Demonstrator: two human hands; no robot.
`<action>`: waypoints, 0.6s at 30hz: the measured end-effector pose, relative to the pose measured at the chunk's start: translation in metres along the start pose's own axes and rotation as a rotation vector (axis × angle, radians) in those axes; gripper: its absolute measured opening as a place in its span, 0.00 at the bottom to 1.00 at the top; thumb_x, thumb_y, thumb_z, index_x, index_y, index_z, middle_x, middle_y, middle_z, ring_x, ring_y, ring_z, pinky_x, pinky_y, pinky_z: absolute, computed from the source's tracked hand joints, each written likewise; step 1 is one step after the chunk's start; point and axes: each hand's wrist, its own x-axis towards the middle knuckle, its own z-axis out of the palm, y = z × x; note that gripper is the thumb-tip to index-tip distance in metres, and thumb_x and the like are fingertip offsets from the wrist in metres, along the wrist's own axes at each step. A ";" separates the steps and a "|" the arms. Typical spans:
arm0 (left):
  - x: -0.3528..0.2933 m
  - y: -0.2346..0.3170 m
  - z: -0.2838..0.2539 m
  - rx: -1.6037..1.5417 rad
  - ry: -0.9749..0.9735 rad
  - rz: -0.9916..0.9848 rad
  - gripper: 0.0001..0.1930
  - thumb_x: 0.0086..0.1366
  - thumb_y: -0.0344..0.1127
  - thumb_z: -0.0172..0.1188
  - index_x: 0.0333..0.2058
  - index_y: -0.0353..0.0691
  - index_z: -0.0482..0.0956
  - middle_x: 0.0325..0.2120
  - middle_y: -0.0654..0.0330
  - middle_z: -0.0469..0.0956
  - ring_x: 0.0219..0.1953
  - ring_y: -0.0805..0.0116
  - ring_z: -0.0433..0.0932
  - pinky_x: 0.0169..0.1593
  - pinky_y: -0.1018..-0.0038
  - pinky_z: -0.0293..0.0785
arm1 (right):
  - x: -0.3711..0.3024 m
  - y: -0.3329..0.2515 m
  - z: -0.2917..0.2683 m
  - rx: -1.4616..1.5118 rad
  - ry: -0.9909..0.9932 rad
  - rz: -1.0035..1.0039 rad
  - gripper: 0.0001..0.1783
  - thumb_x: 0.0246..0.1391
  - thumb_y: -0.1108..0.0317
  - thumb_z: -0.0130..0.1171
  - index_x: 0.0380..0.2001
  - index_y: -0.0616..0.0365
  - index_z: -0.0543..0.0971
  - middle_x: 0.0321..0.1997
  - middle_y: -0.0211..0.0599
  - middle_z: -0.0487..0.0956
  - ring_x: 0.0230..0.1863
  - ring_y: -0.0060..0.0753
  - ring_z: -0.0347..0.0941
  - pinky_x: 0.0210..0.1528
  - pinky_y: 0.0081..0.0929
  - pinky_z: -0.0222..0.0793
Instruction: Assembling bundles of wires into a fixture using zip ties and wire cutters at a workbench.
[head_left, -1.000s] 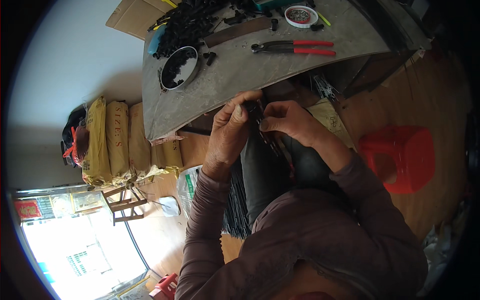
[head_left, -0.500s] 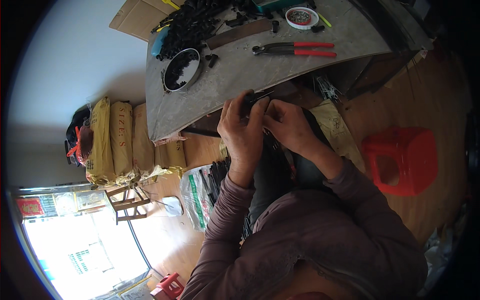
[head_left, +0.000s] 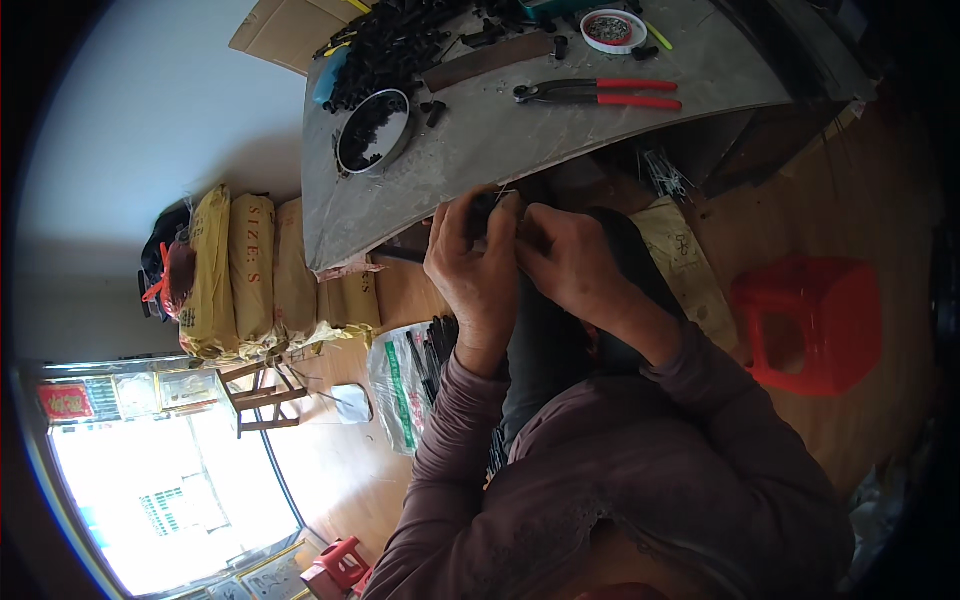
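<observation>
My left hand (head_left: 472, 270) is closed round a small black plastic-looking piece (head_left: 482, 210), just off the near edge of the grey table (head_left: 470, 150). Thin, pale pin-like ends (head_left: 507, 190) stick out by its fingertips. Right beside it, my right hand (head_left: 568, 252) is closed in a pinch against the left fingers; what it grips is hidden behind the knuckles. Both hands are over my lap. Beyond them on the table lie end-cutting pincers (head_left: 600, 92) with red handles. A round white dish (head_left: 408, 135) holding small black pieces stands to the left.
A heap of black parts (head_left: 390, 60), a flat brown strip (head_left: 490, 63) and a white dish (head_left: 643, 38) of small metal bits lie farther back. Yellow-brown sacks (head_left: 252, 265) stand on the left, a red plastic stool (head_left: 810, 325) on the right. Metal rods (head_left: 662, 172) are under the table.
The dark pointed tip above my left fingers no longer shows; thin, pale ends show there now. The hands stay close together, and the whole view has shifted slightly.
</observation>
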 end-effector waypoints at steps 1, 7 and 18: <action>0.000 0.000 -0.001 0.003 0.003 -0.001 0.08 0.56 0.26 0.62 0.36 0.31 0.80 0.29 0.63 0.77 0.33 0.78 0.75 0.38 0.82 0.71 | 0.000 0.000 0.000 0.013 -0.010 0.009 0.15 0.48 0.61 0.64 0.24 0.61 0.72 0.23 0.47 0.76 0.27 0.52 0.75 0.26 0.40 0.69; 0.004 0.002 -0.017 -0.125 -0.122 -0.053 0.10 0.55 0.27 0.61 0.37 0.33 0.79 0.29 0.58 0.76 0.32 0.71 0.76 0.38 0.77 0.71 | 0.000 -0.008 -0.024 -0.042 -0.137 0.153 0.10 0.52 0.68 0.62 0.27 0.63 0.74 0.21 0.38 0.76 0.23 0.23 0.73 0.26 0.25 0.67; 0.011 0.012 -0.036 -0.256 -0.435 -0.099 0.11 0.57 0.26 0.59 0.40 0.33 0.77 0.33 0.61 0.75 0.36 0.75 0.74 0.42 0.80 0.69 | 0.003 0.009 -0.030 0.377 -0.315 0.180 0.10 0.59 0.66 0.56 0.28 0.63 0.76 0.24 0.25 0.75 0.26 0.13 0.69 0.29 0.14 0.64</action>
